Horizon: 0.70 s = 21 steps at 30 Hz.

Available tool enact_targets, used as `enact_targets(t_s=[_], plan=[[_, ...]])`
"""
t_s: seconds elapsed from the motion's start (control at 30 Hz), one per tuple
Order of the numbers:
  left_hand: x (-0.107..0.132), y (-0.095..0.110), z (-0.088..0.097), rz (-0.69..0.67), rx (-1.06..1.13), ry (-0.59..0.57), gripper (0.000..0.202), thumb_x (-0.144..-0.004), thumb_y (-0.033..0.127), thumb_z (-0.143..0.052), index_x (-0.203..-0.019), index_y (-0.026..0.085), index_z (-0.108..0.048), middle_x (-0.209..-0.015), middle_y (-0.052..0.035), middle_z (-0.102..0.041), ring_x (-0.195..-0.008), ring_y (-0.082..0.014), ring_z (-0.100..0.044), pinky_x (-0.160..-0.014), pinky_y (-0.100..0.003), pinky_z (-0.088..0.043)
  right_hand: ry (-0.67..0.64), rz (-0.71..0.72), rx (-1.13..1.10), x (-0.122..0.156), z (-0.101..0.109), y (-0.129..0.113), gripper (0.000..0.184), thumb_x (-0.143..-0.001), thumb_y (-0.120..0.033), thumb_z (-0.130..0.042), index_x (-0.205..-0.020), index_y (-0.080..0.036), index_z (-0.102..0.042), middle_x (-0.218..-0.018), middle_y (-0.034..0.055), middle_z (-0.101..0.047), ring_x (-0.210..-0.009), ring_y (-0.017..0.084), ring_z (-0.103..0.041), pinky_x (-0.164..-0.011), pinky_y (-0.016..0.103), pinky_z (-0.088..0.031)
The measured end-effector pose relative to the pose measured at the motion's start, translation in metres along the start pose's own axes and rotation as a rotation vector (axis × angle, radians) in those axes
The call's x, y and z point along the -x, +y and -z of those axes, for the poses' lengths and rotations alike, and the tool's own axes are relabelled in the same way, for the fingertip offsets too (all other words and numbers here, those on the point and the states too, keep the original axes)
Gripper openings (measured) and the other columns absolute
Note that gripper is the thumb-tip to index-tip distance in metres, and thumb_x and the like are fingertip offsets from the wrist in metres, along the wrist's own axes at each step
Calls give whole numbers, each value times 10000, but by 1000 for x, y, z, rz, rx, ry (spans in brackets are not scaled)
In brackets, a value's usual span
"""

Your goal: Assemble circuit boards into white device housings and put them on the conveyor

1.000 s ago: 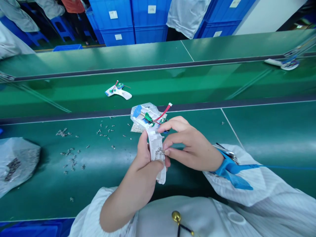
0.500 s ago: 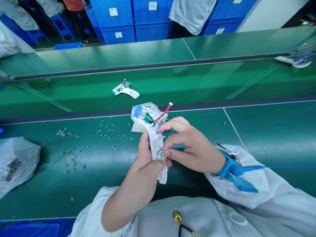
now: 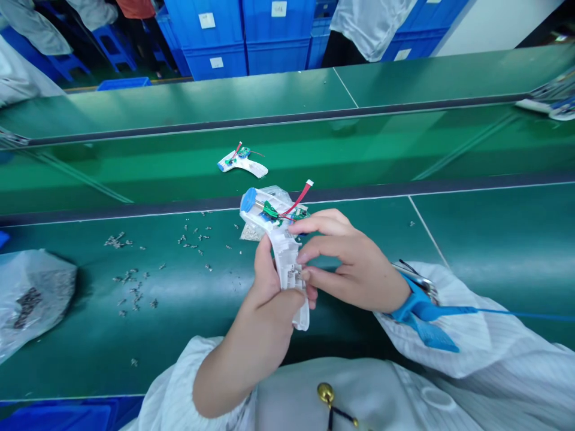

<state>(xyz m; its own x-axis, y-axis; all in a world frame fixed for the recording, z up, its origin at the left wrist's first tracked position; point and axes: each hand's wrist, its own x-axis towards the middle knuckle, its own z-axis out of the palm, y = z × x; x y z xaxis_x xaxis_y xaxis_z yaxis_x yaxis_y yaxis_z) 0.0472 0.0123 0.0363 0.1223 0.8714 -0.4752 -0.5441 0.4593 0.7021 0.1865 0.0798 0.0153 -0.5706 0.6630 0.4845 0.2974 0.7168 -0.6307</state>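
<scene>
My left hand [image 3: 265,299] is wrapped round the grip of a white pistol-shaped plastic housing [image 3: 287,257], which stands open with a blue cap, a green circuit board and a red ribbon cable [image 3: 300,197] at its top. My right hand [image 3: 345,263] pinches at the grip's inner side, fingertips pressed on a small metal part there that is too small to name. A blue strap [image 3: 420,311] circles my right wrist.
A second open housing [image 3: 242,163] lies on the green conveyor belt [image 3: 359,149] beyond. Several small metal parts [image 3: 135,287] are scattered at the left. A clear bag of parts [image 3: 31,299] sits at the far left. Blue crates [image 3: 251,30] stand behind.
The housing on the conveyor belt has drifted to the right. My hands have kept their hold, with the held housing tilted slightly and shifted a little right.
</scene>
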Motion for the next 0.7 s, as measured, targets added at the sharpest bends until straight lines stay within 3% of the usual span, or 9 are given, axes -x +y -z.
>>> enact_targets(t_s=[0.1, 0.2, 0.4, 0.7], plan=[[1, 3, 0, 51, 65, 3, 732, -590, 55, -530, -1271, 240, -336, -786, 18, -583, -640, -122, -571, -592, -249, -451, 130, 36, 26, 9, -1, 2, 34, -747, -194, -658, -726, -176, -638, -967, 84, -641, -944, 197, -564, -849, 368, -455], [2, 5, -1, 76, 101, 16, 633, -578, 67, -549, -1182, 190, -406, -780, 5, -598, -623, -124, -590, -567, -242, -474, 199, 111, 64, 16, -1, 1, 58, -746, -132, -625, -763, -183, -648, -926, 79, -632, -932, 200, -559, -832, 374, -459], [2, 6, -1, 87, 60, 31, 601, -626, 92, -546, -1196, 206, -395, -751, 14, -585, -577, -139, -593, -457, -243, -485, 137, 203, 173, 18, 0, -3, 190, -726, -85, -575, -844, -201, -666, -922, 71, -643, -878, 209, -541, -757, 409, -437], [2, 6, -3, 71, 50, -9, 619, -646, 87, -534, -1223, 197, -340, -678, 28, -600, -587, -125, -593, -491, -217, -491, 140, 224, 239, 23, -2, -3, 226, -725, -98, -551, -894, -216, -645, -842, 38, -671, -793, 179, -515, -739, 378, -392]])
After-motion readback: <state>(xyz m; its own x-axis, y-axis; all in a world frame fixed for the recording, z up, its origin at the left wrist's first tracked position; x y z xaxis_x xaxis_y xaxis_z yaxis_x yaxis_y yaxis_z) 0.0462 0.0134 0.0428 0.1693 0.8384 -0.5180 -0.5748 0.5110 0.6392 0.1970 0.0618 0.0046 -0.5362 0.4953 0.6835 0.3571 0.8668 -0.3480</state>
